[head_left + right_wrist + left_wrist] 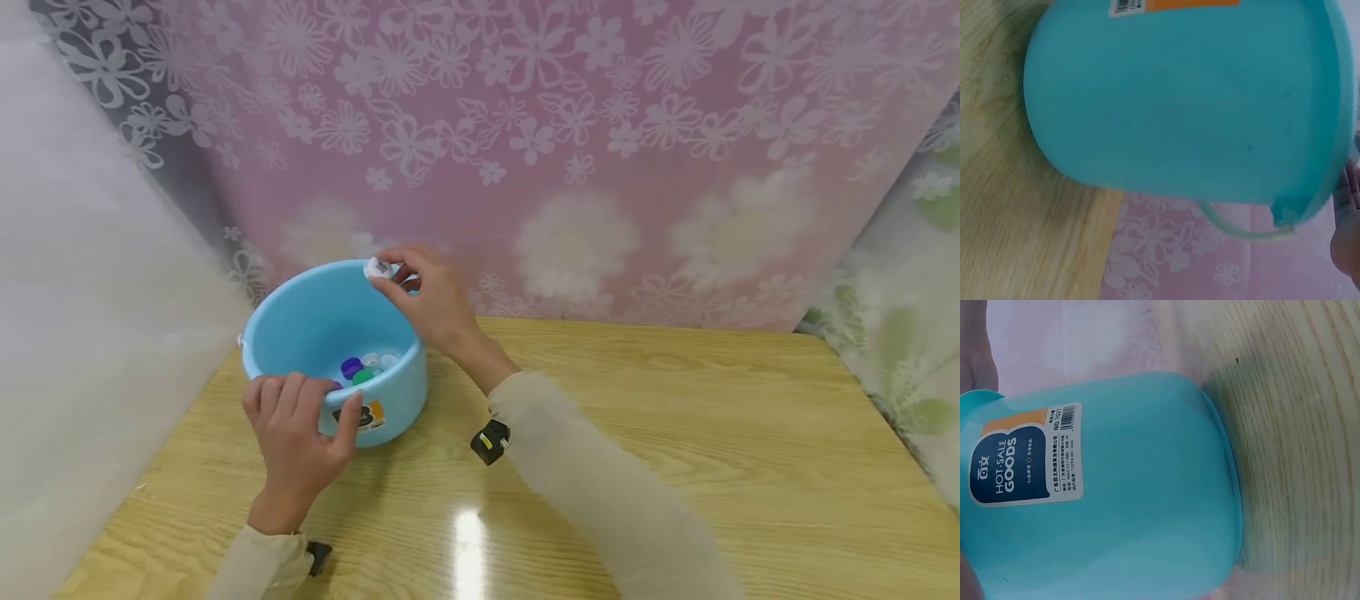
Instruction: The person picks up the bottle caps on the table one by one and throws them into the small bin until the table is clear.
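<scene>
A light blue bucket [401, 404] stands upright on the wooden table; its printed label [1025, 456] shows clearly in the left wrist view. My left hand [296, 437] grips the near rim, fingers over the edge and thumb outside. Between thumb and fingers, my right hand [435, 304] pinches a small white bottle cap [379, 267] above the far right part of the rim. Inside, on the bucket's floor, lie a purple cap [350, 367], a green cap [363, 377] and whitish caps [388, 362]. The near wall and my left fingers hide part of the contents.
The wooden table [637, 442] extends to the right, with its rounded far corner by a floral curtain. A pink flowered curtain [540, 167] hangs behind the bucket, and pale sheeting [97, 275] is on the left. The bucket's handle [1241, 234] hangs at its far side.
</scene>
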